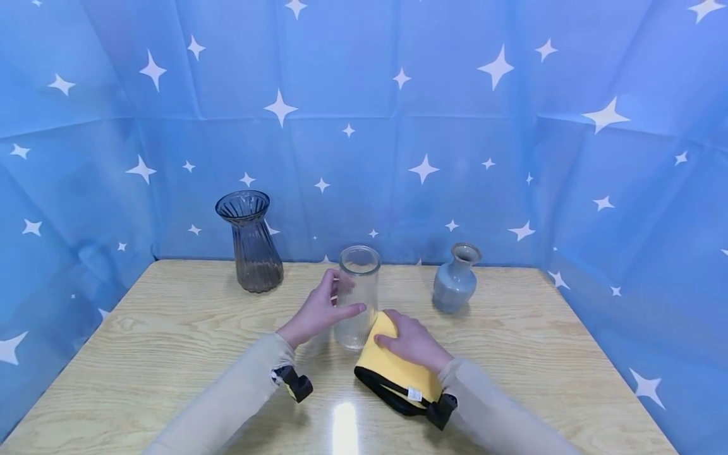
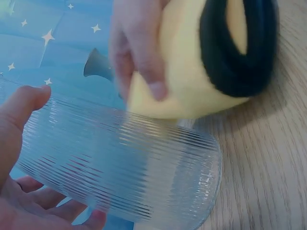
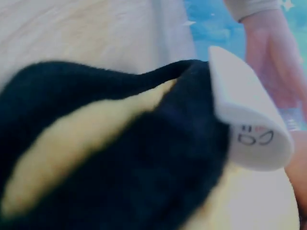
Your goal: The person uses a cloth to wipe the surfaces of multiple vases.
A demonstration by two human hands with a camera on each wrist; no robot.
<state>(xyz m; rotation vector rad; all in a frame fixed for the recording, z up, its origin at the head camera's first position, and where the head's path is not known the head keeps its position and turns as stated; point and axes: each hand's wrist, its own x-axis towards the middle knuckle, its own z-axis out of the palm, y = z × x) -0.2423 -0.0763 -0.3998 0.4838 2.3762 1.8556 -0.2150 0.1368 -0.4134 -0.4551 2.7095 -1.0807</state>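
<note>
Yellow cloth (image 1: 392, 361) edged in black, blue curtain (image 1: 364, 158) dotted with white stars

Thin lines are seen on the clear vase (image 1: 365, 289), dark grey stripes on the tall vase (image 1: 257, 253), soft blue-grey on the small vase (image 1: 454, 285), pale brown wood lines on the worktop (image 1: 170, 341).

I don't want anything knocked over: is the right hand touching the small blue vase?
Apart. The head view shows a strip of wooden tabletop between the right hand and the small blue vase.
</note>
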